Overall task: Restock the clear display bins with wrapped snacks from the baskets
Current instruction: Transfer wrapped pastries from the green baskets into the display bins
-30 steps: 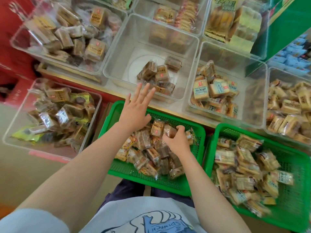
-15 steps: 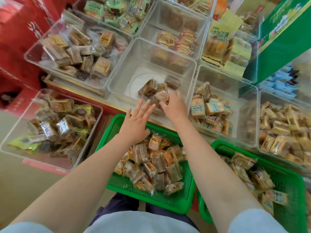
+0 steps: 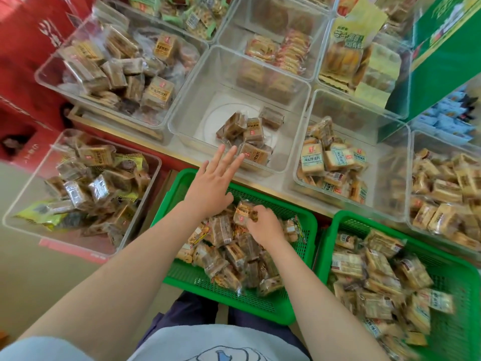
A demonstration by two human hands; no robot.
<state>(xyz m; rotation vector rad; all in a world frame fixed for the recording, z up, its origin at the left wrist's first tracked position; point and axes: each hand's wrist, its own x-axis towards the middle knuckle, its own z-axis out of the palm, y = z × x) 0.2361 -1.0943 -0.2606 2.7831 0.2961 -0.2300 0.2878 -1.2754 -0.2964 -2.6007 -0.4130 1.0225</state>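
Right hand [image 3: 263, 225]: grip closed on brown plastic-wrapped snack [image 3: 243, 212], lower centre | Left hand [image 3: 210, 188]: fingers spread, empty, above green plastic mesh basket [image 3: 179, 277] | Clear square display bin [image 3: 197, 105]: centre, nearly empty.

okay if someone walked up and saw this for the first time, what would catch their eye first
Probably the two bright green baskets: the near basket at centre and the second basket at lower right, both heaped with wrapped snacks. In the near one, the right hand grips a wrapped snack, while the left hand spreads open above. Just beyond sits the nearly empty clear bin.
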